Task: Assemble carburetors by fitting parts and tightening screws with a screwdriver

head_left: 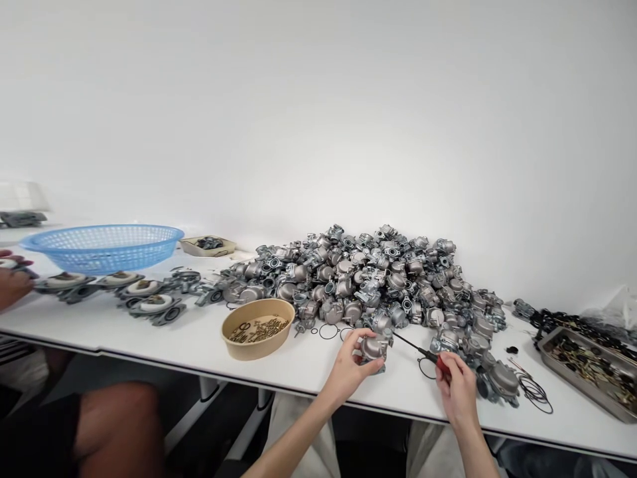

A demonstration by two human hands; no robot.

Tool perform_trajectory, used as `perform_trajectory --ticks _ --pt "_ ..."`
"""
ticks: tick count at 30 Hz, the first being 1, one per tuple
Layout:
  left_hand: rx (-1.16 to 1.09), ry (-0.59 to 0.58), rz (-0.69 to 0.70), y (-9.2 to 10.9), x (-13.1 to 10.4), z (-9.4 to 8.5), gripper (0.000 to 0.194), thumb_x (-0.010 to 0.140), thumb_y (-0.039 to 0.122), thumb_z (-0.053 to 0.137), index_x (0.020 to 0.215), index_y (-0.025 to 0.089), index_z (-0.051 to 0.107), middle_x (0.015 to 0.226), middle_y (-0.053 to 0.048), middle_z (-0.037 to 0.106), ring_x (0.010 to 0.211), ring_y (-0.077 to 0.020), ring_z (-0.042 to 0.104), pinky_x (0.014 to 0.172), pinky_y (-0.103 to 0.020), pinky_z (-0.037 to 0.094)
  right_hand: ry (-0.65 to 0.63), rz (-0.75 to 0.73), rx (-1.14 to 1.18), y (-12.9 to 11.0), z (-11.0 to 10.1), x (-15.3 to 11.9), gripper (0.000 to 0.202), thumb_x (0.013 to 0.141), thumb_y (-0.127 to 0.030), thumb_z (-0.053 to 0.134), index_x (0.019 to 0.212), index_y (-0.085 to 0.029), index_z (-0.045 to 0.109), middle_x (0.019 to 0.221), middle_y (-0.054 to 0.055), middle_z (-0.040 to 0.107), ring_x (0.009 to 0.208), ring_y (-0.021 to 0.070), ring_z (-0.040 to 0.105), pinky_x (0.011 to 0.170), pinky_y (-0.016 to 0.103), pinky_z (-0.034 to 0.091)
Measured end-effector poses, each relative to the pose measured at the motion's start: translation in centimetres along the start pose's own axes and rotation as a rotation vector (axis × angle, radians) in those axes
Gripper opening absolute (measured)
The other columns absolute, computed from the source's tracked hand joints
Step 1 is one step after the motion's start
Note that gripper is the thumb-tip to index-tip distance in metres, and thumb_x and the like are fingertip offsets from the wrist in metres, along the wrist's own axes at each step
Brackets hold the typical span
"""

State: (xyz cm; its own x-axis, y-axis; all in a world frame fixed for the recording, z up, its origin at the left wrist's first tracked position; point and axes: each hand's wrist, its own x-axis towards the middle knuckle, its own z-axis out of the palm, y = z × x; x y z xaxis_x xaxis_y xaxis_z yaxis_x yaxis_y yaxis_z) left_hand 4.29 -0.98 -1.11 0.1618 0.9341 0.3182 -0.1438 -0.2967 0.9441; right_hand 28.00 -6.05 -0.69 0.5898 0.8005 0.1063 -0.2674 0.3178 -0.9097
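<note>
A small grey metal carburetor (374, 348) is gripped by my left hand (351, 365) just above the white table (308, 372), near its front edge. My right hand (456, 388) is closed round the red handle of a screwdriver (421, 349). The dark shaft points left toward the carburetor, and its tip is close to the carburetor's upper right side; whether it touches I cannot tell. Behind both hands rises a large heap of similar carburetors (348, 285). A thin black rubber ring (426, 368) lies under the screwdriver shaft.
A tan bowl (256, 354) of small brass parts stands left of my hands. Farther left are a blue basket (109, 249), carburetors with white parts (149, 302) and another person's hand (14, 285). At right lie black rings (537, 392) and a metal tray (587, 392) of small parts.
</note>
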Motion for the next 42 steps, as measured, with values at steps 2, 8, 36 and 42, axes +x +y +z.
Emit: perform_trajectory --ticks 2,8,36,42 --pt "-0.002 0.006 0.000 0.0 0.0 0.0 0.042 0.066 0.029 0.084 0.104 0.025 0.068 0.111 -0.004 0.060 0.089 -0.0190 0.058 0.069 -0.028 0.055 0.001 0.014 0.027 0.0 -0.2 0.1 0.032 0.054 -0.041 0.092 0.067 -0.018 0.073 0.048 -0.004 0.054 0.040 0.0082 0.042 0.032 0.017 0.019" --pt "0.020 0.018 -0.001 0.0 0.0 0.1 0.042 0.065 0.028 0.084 0.104 0.025 0.068 0.110 -0.004 0.058 0.089 -0.0185 0.056 0.067 -0.025 0.053 -0.065 0.029 0.068 -0.3 -0.3 -0.1 0.028 0.056 -0.037 0.088 0.056 -0.019 0.067 0.043 -0.008 0.043 0.034 0.0029 0.026 0.031 0.018 0.019" --pt "0.034 0.023 0.022 0.2 -0.2 0.3 0.040 0.067 0.028 0.082 0.104 0.025 0.069 0.112 -0.003 0.056 0.089 -0.0181 0.058 0.066 -0.025 0.056 -0.115 0.069 -0.065 -0.8 -0.2 -0.6 0.037 0.057 -0.045 0.090 0.062 -0.019 0.064 0.047 -0.004 0.051 0.040 0.0082 0.041 0.033 0.017 0.014" --pt "0.038 0.009 0.028 0.2 -0.2 0.2 0.039 0.069 0.029 0.082 0.106 0.025 0.068 0.112 -0.004 0.057 0.089 -0.0181 0.058 0.067 -0.025 0.056 -0.109 0.021 -0.056 -0.4 -0.5 -0.3 0.032 0.061 -0.044 0.086 0.065 -0.020 0.065 0.044 -0.004 0.051 0.038 0.0081 0.037 0.033 0.018 0.016"
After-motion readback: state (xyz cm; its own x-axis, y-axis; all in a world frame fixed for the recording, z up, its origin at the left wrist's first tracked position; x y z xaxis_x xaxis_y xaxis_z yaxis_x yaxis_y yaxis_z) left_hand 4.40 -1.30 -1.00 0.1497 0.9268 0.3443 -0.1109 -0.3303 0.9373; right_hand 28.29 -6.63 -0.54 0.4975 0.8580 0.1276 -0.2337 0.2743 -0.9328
